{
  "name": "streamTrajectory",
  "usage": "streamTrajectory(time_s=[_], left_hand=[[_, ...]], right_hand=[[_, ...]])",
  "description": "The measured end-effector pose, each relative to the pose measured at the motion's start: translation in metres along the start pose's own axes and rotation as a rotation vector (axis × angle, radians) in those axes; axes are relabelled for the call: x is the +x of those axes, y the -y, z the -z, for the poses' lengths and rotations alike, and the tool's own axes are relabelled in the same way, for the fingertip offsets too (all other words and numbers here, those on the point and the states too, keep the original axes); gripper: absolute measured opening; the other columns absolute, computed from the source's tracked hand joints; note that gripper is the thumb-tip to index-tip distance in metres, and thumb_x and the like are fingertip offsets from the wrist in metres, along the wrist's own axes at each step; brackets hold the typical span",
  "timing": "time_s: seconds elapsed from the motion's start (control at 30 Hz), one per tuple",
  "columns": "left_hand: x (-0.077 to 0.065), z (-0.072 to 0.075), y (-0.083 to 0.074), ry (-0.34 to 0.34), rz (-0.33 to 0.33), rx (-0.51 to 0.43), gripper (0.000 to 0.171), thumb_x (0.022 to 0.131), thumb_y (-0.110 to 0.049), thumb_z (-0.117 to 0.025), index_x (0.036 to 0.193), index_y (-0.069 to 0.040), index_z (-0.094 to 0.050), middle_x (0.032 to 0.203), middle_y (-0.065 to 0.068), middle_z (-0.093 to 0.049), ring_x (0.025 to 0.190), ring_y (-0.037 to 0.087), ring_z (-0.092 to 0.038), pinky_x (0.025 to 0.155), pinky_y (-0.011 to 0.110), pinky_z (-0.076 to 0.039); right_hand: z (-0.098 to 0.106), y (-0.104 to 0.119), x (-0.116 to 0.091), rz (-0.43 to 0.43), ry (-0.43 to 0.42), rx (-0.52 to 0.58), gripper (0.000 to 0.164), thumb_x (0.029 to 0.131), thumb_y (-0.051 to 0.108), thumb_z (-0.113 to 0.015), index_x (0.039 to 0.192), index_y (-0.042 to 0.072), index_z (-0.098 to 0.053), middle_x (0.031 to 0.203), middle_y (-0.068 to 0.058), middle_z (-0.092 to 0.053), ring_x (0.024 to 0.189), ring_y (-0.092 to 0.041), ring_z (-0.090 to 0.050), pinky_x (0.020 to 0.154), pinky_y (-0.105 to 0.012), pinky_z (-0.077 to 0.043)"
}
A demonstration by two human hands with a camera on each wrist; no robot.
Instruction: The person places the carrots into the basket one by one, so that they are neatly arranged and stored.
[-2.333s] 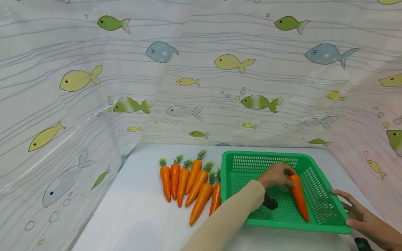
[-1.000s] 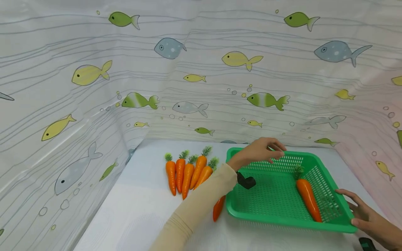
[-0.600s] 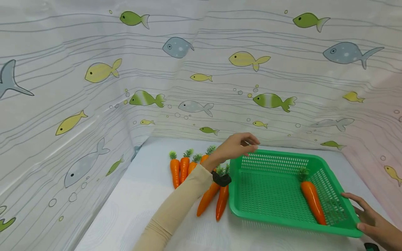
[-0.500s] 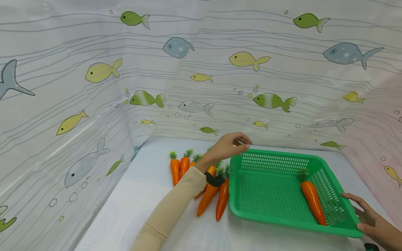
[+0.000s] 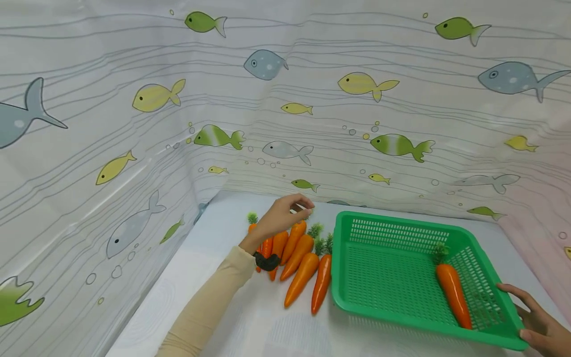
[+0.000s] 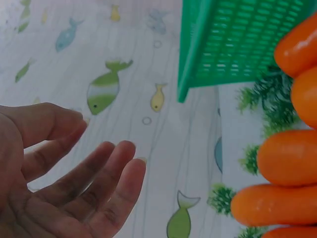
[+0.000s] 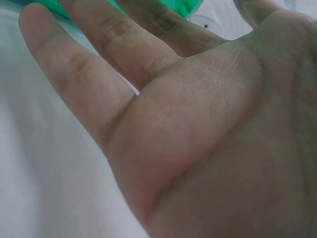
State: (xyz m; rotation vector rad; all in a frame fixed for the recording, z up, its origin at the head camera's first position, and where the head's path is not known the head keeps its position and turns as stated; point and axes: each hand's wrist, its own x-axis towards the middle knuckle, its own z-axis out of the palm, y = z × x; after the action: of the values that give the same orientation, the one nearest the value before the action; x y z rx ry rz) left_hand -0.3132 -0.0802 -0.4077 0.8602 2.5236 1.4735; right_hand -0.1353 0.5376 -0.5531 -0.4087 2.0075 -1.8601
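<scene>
The loose, empty left hand (image 5: 278,216) could brush the tapered orange carrots (image 5: 301,281) rolling. The spread right hand (image 5: 542,322) could push the green plastic basket (image 5: 383,283) askew.

White walls (image 5: 330,116) on three sides of a white desk (image 5: 267,322)
Green fish (image 5: 392,144), yellow fish (image 5: 362,83), blue fish (image 5: 264,64) and gray fish (image 5: 281,148) are drawn on the walls, with little round bubbles (image 5: 352,132) and lots of long wavy lines. The walls have soft folds. The right one looks a bit pink. The desk has faint curvy lines on it.
</scene>
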Motion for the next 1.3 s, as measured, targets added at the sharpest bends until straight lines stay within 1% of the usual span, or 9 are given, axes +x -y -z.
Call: streamTrajectory(time_s=[0.1,0.37,0.6,0.77,0.93,1.0,1.1,1.2,1.3], left_hand=[[-0.015,0.009,0.013,-0.022,0.056,0.024,0.018,0.105,-0.023,-0.063,0.121,-0.018,-0.068,0.125,0.004,-0.067,0.105,0.017,-0.066,0.083,0.038,-0.06],[-0.049,0.026,0.057,-0.089,0.151,0.081,0.02,0.104,-0.022,-0.065,0.121,-0.014,-0.069,0.126,0.01,-0.067,0.104,0.02,-0.066,0.081,0.037,-0.06],[-0.072,0.037,0.087,-0.159,0.26,0.092,0.031,0.1,-0.02,-0.069,0.129,-0.007,-0.066,0.13,0.015,-0.063,0.107,0.029,-0.064,0.081,0.04,-0.059],[-0.079,0.041,0.102,-0.197,0.33,0.095,0.032,0.098,-0.02,-0.072,0.128,-0.01,-0.065,0.129,0.013,-0.062,0.109,0.031,-0.063,0.08,0.04,-0.059],[-0.082,0.044,0.11,-0.221,0.378,0.086,0.039,0.096,-0.021,-0.075,0.132,-0.009,-0.063,0.132,0.012,-0.06,0.11,0.03,-0.062,0.082,0.04,-0.059],[-0.083,0.045,0.112,-0.233,0.389,0.096,0.044,0.096,-0.021,-0.076,0.134,-0.007,-0.062,0.133,0.013,-0.06,0.11,0.031,-0.061,0.081,0.04,-0.058],[-0.083,0.047,0.117,-0.229,0.41,0.109,0.044,0.095,-0.02,-0.078,0.134,-0.007,-0.062,0.134,0.016,-0.059,0.109,0.031,-0.061,0.078,0.038,-0.059],[-0.083,0.047,0.121,-0.213,0.443,0.103,0.043,0.094,-0.021,-0.078,0.132,-0.009,-0.063,0.134,0.018,-0.058,0.11,0.032,-0.061,0.075,0.037,-0.06],[-0.083,0.047,0.121,-0.199,0.458,0.088,0.043,0.094,-0.021,-0.079,0.132,-0.011,-0.062,0.135,0.018,-0.057,0.112,0.033,-0.062,0.075,0.037,-0.06]], right_hand=[[0.001,-0.003,0.001,0.044,0.035,0.031,0.071,0.108,0.002,-0.03,0.159,0.047,-0.009,0.139,0.026,-0.041,0.115,-0.014,-0.065,0.08,-0.052,-0.061],[0.002,-0.004,0.001,0.064,0.059,0.051,0.072,0.108,0.0,-0.028,0.159,0.047,-0.009,0.141,0.028,-0.038,0.118,-0.01,-0.063,0.08,-0.052,-0.061],[0.009,-0.011,0.0,0.149,0.194,0.206,0.077,0.106,-0.006,-0.023,0.162,0.043,-0.008,0.148,0.024,-0.036,0.126,-0.014,-0.059,0.086,-0.053,-0.06],[0.008,-0.012,-0.001,0.136,0.173,0.198,0.077,0.106,-0.006,-0.024,0.161,0.045,-0.01,0.147,0.025,-0.037,0.124,-0.013,-0.06,0.085,-0.054,-0.06],[0.006,-0.01,-0.002,0.078,0.14,0.18,0.074,0.107,-0.002,-0.023,0.158,0.05,-0.013,0.142,0.027,-0.041,0.12,-0.013,-0.062,0.083,-0.054,-0.06],[0.007,-0.009,0.0,0.049,0.141,0.194,0.073,0.108,0.0,-0.024,0.157,0.053,-0.014,0.14,0.028,-0.043,0.12,-0.013,-0.062,0.083,-0.055,-0.06],[0.007,-0.009,0.001,0.053,0.123,0.172,0.073,0.108,0.0,-0.025,0.158,0.052,-0.013,0.141,0.03,-0.04,0.119,-0.011,-0.062,0.083,-0.054,-0.06],[0.008,-0.01,0.0,0.051,0.088,0.149,0.073,0.108,0.0,-0.027,0.158,0.051,-0.013,0.14,0.029,-0.042,0.118,-0.011,-0.063,0.082,-0.054,-0.06],[0.007,-0.011,0.001,0.09,0.055,0.068,0.074,0.107,-0.002,-0.029,0.161,0.046,-0.01,0.142,0.027,-0.04,0.117,-0.01,-0.063,0.08,-0.052,-0.061]])
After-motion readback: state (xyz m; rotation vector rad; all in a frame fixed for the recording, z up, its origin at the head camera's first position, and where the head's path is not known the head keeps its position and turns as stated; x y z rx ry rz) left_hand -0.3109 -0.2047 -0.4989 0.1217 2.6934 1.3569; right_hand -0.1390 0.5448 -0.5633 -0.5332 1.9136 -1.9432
